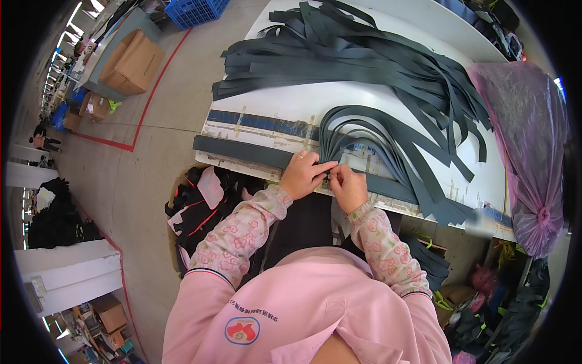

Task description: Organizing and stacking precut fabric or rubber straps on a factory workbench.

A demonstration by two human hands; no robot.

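Observation:
At the front edge of a white table (273, 103), my left hand (298, 174) presses its fingers together on a dark grey fabric strip (242, 149) that runs along the edge. Close beside it, my right hand (350, 189) is closed in a pinch at the same strip. What lies between its fingertips is too small to make out. A bundle of looped dark grey strips (388, 124) curves over the tabletop just beyond both hands, its ends fanning out to the right. Farther back lies a large tangled pile of similar strips (339, 57).
A pinkish translucent plastic bag (521, 139) hangs at the table's right end. Dark garments (212, 206) are heaped below the table at left. Cardboard boxes (132, 60) and a blue crate (195, 11) stand farther off, left. Bundled dark material (427, 264) sits under the table at right.

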